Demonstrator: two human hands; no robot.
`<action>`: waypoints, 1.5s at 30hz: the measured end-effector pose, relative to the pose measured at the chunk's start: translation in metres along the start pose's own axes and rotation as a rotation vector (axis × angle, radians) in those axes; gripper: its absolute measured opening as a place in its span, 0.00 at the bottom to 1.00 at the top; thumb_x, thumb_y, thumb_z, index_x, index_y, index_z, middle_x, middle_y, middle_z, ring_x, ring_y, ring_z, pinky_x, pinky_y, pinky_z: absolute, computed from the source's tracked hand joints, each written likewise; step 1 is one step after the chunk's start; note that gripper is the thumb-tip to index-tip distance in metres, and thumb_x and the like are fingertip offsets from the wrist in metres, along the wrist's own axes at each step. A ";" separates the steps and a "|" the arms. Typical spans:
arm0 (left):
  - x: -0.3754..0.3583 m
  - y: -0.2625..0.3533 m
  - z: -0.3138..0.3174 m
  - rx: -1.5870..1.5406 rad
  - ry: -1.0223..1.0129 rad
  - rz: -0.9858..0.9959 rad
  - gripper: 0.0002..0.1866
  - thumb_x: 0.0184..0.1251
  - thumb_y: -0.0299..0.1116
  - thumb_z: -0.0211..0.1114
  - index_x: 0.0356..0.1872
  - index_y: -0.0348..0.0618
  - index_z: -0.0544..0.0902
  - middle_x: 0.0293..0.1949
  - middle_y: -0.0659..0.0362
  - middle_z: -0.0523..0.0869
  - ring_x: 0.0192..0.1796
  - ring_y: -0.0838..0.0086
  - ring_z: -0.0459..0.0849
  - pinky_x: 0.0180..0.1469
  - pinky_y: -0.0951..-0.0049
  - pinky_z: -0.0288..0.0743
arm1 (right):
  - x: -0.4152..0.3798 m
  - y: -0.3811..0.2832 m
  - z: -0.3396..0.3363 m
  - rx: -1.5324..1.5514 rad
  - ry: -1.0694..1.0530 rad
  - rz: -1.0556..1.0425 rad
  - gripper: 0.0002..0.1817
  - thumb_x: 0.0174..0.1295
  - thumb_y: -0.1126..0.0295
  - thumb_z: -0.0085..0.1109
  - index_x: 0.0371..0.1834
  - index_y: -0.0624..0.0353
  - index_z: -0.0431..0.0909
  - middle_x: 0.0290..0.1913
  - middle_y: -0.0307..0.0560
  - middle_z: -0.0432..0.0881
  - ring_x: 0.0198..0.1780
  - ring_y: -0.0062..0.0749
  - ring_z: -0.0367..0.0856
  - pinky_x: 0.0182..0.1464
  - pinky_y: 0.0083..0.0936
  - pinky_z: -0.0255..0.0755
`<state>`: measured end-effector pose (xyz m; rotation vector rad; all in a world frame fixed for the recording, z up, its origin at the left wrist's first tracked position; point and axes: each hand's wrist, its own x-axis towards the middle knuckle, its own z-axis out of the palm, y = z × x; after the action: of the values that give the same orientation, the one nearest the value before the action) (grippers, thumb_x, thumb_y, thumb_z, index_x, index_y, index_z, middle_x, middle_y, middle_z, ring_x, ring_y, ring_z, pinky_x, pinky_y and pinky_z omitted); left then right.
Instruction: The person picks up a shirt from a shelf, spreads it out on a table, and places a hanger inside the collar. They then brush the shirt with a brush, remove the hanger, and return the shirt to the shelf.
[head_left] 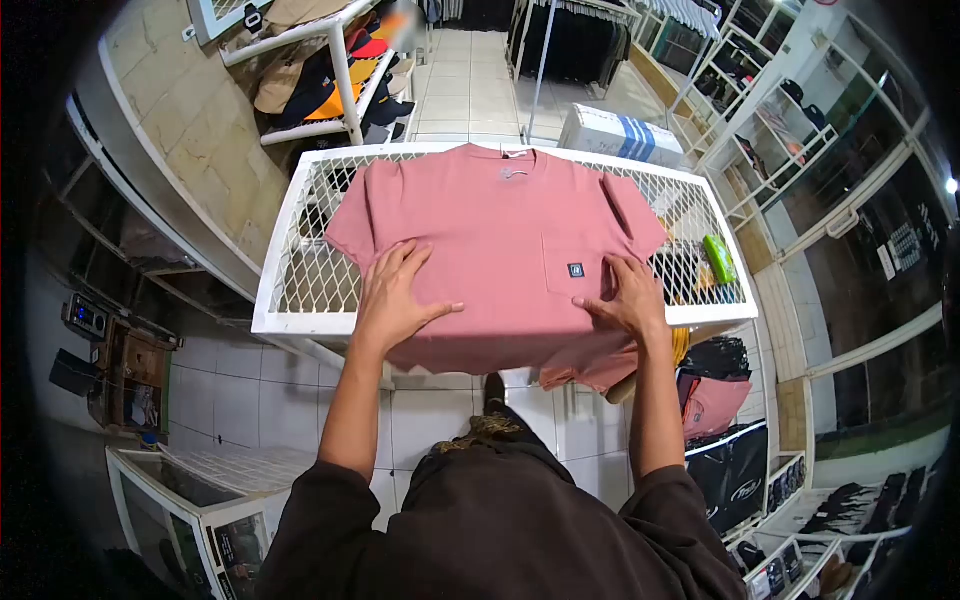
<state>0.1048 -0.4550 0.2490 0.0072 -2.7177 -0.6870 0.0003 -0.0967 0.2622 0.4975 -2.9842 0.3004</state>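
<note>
A pink T-shirt (480,250) lies spread out on a white wire-mesh table (310,290), its collar at the far side and its lower part hanging over the near edge. It has a chest pocket with a small dark square label (575,270). My left hand (400,300) rests on the shirt's left side, fingers spread and thumb pointing inward. On the right side, my right hand (630,293) lies on the cloth beside the pocket, its thumb apart from its fingers. Both palms face down, and neither hand grips anything visible.
A bright green packet (718,260) lies at the table's right side. Behind the table stands a white wrapped parcel with blue stripes (625,135). Caps fill a rack (345,85) at the far left. Folded clothes (715,405) are stacked low on the right, and a glass case (190,520) stands lower left.
</note>
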 end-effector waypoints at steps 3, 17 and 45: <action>0.005 -0.002 -0.003 -0.008 -0.082 -0.059 0.55 0.38 0.59 0.85 0.71 0.43 0.76 0.75 0.42 0.68 0.79 0.47 0.63 0.79 0.49 0.55 | 0.016 -0.001 -0.014 -0.071 -0.127 0.054 0.69 0.31 0.23 0.75 0.77 0.52 0.67 0.72 0.48 0.73 0.77 0.48 0.64 0.73 0.55 0.60; 0.008 0.005 -0.012 -0.050 -0.164 -0.117 0.55 0.38 0.60 0.85 0.70 0.43 0.77 0.78 0.40 0.63 0.82 0.46 0.56 0.80 0.45 0.51 | 0.218 -0.042 0.026 0.630 -0.083 -0.232 0.15 0.60 0.58 0.72 0.38 0.60 0.89 0.37 0.56 0.86 0.38 0.49 0.86 0.43 0.39 0.79; 0.015 0.034 -0.042 -0.050 0.335 0.175 0.28 0.55 0.36 0.81 0.59 0.42 0.86 0.59 0.50 0.86 0.63 0.52 0.82 0.67 0.55 0.74 | 0.190 -0.163 -0.140 1.163 0.786 -0.675 0.06 0.75 0.72 0.59 0.44 0.65 0.78 0.28 0.43 0.86 0.31 0.20 0.85 0.33 0.20 0.77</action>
<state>0.1071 -0.4458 0.3044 -0.1162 -2.3480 -0.6379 -0.1148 -0.2776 0.4531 1.0634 -1.5145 1.6412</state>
